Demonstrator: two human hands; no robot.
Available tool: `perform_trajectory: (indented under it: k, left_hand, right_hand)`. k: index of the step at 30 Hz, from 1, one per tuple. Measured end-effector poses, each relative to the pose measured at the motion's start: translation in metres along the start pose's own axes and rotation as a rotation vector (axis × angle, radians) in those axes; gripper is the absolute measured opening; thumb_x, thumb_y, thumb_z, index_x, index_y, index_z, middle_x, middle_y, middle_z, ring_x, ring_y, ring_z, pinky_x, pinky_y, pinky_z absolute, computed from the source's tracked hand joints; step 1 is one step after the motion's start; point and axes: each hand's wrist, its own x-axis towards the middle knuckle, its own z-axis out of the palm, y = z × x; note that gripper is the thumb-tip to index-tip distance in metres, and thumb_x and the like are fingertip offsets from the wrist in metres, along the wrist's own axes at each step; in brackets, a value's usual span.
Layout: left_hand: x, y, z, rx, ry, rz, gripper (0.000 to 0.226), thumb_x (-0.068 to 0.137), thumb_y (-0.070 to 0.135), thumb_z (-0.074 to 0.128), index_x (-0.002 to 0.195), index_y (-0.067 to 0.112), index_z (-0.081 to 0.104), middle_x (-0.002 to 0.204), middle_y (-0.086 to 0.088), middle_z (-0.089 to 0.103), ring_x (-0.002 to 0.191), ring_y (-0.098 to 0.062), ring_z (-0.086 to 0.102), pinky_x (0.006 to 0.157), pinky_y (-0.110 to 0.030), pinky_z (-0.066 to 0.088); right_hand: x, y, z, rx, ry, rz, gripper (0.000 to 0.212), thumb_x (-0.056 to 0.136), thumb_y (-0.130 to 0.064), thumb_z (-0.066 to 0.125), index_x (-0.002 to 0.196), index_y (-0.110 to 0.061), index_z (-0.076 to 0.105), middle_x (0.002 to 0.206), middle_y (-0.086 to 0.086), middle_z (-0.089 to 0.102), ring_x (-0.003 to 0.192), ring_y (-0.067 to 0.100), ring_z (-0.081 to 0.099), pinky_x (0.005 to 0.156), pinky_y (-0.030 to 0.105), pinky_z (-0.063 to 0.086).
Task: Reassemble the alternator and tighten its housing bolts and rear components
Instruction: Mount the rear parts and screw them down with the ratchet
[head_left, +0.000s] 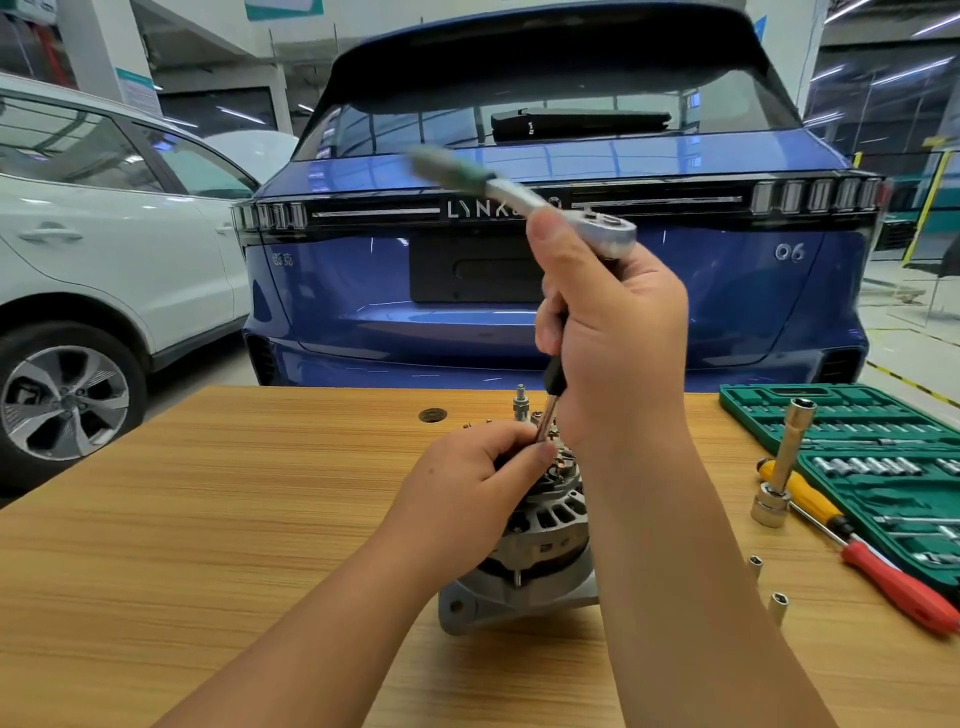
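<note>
The grey alternator (540, 551) stands rear end up on the wooden table (208, 519). My left hand (467, 478) rests on its top, fingers curled, pinching the thin metal shaft (545, 415) of a tool just above the rear components. My right hand (613, 332) grips the tool's upper part with a black handle (554, 373) below the fingers. A ratchet wrench (519, 195) with a blurred green grip sticks out to the upper left from the top of that hand. A threaded stud (520, 402) rises from the alternator's rear.
An open green socket set case (831, 410) lies at the table's right edge. Beside it stand a long socket extension (784, 462), a red and yellow screwdriver (883, 566) and two loose sockets (777, 605). A blue car (519, 312) stands right behind the table, a white car (104, 260) at left.
</note>
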Motion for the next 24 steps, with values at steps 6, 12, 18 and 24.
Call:
perform_trajectory:
  k: [6,12,18,24]
  left_hand:
    - [0.002,-0.002,0.000,0.000,0.012,-0.012,0.016,0.101,0.051,0.050,0.098,0.050,0.066,0.091,0.030,0.068,0.088,0.008,0.061,0.069,-0.024,0.046]
    - [0.001,-0.003,0.000,-0.024,0.018,-0.020,0.019,0.101,0.050,0.050,0.099,0.046,0.068,0.090,0.024,0.069,0.086,0.004,0.062,0.074,-0.032,0.053]
    - [0.001,-0.002,0.000,-0.044,0.012,-0.014,0.021,0.102,0.049,0.050,0.101,0.042,0.070,0.087,0.021,0.070,0.084,0.002,0.062,0.072,-0.033,0.053]
    - [0.001,-0.004,-0.001,-0.020,0.003,0.005,0.019,0.102,0.050,0.052,0.107,0.046,0.070,0.093,0.026,0.070,0.089,0.007,0.062,0.075,-0.031,0.053]
  right_hand:
    - [0.003,0.002,-0.006,0.153,-0.188,0.010,0.031,0.097,-0.011,0.059,0.124,-0.024,0.058,0.081,0.001,0.061,0.061,0.015,0.050,0.056,0.025,0.043]
    - [-0.004,0.001,0.008,-0.060,-0.200,-0.116,0.044,0.092,-0.008,0.059,0.130,-0.028,0.052,0.076,-0.002,0.057,0.060,0.018,0.044,0.055,0.028,0.041]
    - [0.008,-0.016,0.012,0.164,-0.230,0.183,0.044,0.082,-0.038,0.055,0.121,-0.019,0.051,0.071,0.013,0.051,0.057,0.024,0.037,0.054,0.036,0.023]
    - [-0.004,-0.005,0.007,0.037,0.015,0.040,0.026,0.089,-0.039,0.066,0.087,-0.013,0.060,0.070,0.003,0.048,0.053,0.016,0.036,0.049,0.028,0.027]
